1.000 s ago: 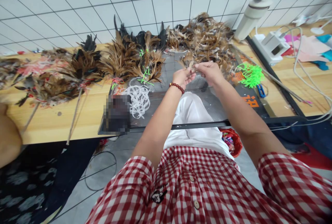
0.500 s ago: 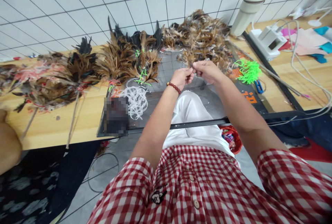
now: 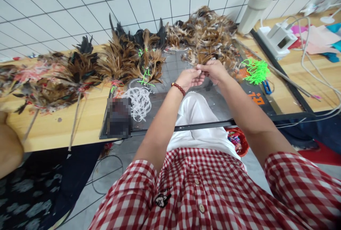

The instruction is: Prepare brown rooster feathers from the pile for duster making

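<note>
My left hand (image 3: 189, 78), with a red bead bracelet on its wrist, and my right hand (image 3: 215, 71) meet fingertip to fingertip above a dark cutting mat (image 3: 213, 105). Both hands are closed in a pinch on a small tuft of brown feathers (image 3: 200, 67), most of it hidden by the fingers. Just beyond the hands lies a loose heap of brown feathers (image 3: 207, 36). Tied feather bundles (image 3: 128, 58) lie to the left of that heap.
Finished feather dusters on sticks (image 3: 50, 81) lie on the wooden table at left. White ties (image 3: 140, 102) and green ties (image 3: 255, 70) sit on the mat. A white bottle (image 3: 253, 8), a power strip (image 3: 278, 40) and cables stand at right. Another person's arm (image 3: 9, 148) shows at far left.
Both hands stayed together at the feather heap's near edge. The fingers shifted a little on the tuft and the camera tilted slightly.
</note>
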Tool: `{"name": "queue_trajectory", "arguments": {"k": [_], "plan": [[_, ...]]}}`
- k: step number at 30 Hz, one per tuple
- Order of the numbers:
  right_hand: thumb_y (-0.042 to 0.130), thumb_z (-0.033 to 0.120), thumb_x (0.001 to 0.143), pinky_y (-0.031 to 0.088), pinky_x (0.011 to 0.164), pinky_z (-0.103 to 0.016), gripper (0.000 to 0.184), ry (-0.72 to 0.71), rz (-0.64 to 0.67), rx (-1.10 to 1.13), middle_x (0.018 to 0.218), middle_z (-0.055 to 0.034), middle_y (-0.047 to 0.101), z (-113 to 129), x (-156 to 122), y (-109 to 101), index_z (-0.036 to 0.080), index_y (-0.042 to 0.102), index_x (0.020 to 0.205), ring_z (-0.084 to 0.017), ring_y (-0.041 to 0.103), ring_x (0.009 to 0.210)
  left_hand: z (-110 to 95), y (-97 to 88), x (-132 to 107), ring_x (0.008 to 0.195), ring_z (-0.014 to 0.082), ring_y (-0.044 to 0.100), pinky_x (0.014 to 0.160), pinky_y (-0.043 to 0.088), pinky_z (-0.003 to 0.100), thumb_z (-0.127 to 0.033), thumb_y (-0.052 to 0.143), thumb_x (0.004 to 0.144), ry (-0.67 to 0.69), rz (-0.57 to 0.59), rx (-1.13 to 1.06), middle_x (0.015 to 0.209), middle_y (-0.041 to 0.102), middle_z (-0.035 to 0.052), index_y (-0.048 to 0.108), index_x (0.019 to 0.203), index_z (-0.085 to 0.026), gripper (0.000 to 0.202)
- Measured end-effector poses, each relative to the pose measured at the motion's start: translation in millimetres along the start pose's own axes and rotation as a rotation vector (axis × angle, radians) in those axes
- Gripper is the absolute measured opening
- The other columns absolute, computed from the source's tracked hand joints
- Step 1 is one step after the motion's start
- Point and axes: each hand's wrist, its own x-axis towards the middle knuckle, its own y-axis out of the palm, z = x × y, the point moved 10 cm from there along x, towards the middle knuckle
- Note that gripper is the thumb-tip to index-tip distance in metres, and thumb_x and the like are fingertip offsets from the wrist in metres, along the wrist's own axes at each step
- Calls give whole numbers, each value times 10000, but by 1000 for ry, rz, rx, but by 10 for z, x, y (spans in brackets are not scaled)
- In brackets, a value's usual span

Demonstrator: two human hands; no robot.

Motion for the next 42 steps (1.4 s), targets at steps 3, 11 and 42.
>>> {"name": "queue_trajectory", "arguments": {"k": [3,11,42], "plan": [[899,650,692,488,570,-314,522,-115,-17,-98,662,-19,627,132,4,-57,215,616,639,-154,580,603,-18,-80,18,670,78,680,857,570,247,-220,736,951,16,-76,-112,729,725,12,686,827,-146,152],[758,582,850,541,919,-441,558,-633,-35,-779,1077,-94,723,565,-209,94,243,739,1293,-278,660,979,5,-134,23,789,93,686,955,544,254,-200,640,1004,4,-129,-318,755,723,2,700,855,-165,164],[790,194,762,562,788,-326,359,-133,-81,-525,1052,-86,799,532,341,-362,162,781,1119,-175,691,774,-106,-497,14,565,56,593,672,470,216,-65,578,1013,264,-410,-601,651,652,-8,672,761,-110,273]]}}
